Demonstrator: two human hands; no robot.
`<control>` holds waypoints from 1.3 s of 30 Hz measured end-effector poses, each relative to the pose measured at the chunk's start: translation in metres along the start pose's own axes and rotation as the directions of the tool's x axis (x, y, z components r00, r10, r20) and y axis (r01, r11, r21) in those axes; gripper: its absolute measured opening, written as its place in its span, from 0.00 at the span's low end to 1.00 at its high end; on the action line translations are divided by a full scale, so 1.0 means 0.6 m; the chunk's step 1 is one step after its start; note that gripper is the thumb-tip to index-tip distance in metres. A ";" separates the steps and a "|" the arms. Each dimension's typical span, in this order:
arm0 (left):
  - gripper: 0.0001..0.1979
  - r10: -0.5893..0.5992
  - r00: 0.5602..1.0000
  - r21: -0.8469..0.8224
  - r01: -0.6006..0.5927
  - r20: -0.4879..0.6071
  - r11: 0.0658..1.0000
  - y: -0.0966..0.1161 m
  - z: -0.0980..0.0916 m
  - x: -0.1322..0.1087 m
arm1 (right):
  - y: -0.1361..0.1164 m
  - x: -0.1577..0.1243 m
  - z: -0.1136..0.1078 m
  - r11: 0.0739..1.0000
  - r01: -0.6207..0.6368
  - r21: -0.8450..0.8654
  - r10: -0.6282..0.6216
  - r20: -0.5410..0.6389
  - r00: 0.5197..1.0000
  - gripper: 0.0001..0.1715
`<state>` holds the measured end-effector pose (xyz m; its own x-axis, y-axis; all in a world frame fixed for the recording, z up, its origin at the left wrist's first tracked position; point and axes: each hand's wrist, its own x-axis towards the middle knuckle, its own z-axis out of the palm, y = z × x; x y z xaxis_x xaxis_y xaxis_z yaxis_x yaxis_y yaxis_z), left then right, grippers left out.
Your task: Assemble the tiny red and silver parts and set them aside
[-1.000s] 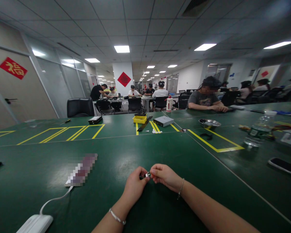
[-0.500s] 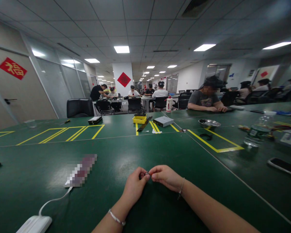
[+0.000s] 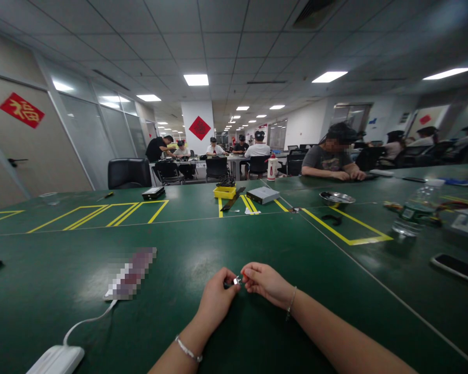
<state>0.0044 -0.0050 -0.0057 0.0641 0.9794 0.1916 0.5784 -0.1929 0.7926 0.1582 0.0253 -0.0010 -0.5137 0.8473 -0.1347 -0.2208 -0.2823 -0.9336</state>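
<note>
My left hand (image 3: 217, 296) is closed on a small metal piece (image 3: 236, 281), with something dark behind it between the fingers. Just to the right, my right hand (image 3: 265, 283) pinches a tiny red item (image 3: 244, 272) between thumb and forefinger. The two hands are close together over the green table (image 3: 187, 249), with a narrow gap between their fingertips. What exactly the small pieces are is too small to tell.
Left of my hands lie a blurred-out phone (image 3: 132, 272) and a white power bank (image 3: 58, 360) joined by a cable. Farther off are a yellow tray (image 3: 224, 193), a grey box (image 3: 262, 195), a metal bowl (image 3: 337, 198) and a bottle (image 3: 411, 213). A person (image 3: 331, 158) sits across.
My right hand's fingertips have moved slightly up and away from my left hand. The red item and more of the metal piece now show.
</note>
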 end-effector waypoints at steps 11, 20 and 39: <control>0.05 0.002 1.000 -0.016 -0.001 0.017 1.000 0.009 -0.003 -0.002 | 0.002 0.004 0.010 0.993 -0.006 -0.118 -0.009 -0.127 0.992 0.14; 0.07 -0.001 1.000 -0.005 0.001 -0.014 1.000 0.006 -0.001 -0.002 | 0.012 0.005 0.019 0.971 0.024 -0.237 -0.082 -0.239 0.968 0.14; 0.07 0.019 0.991 0.050 -0.012 -0.135 0.999 0.000 -0.002 -0.002 | 0.017 0.000 0.028 0.869 0.135 -0.475 -0.222 -0.132 0.966 0.21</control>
<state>0.0036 -0.0065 -0.0050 -0.0352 0.9585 0.2831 0.6177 -0.2018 0.7601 0.1423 0.0147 -0.0049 -0.3375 0.9408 0.0332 0.1331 0.0826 -0.9877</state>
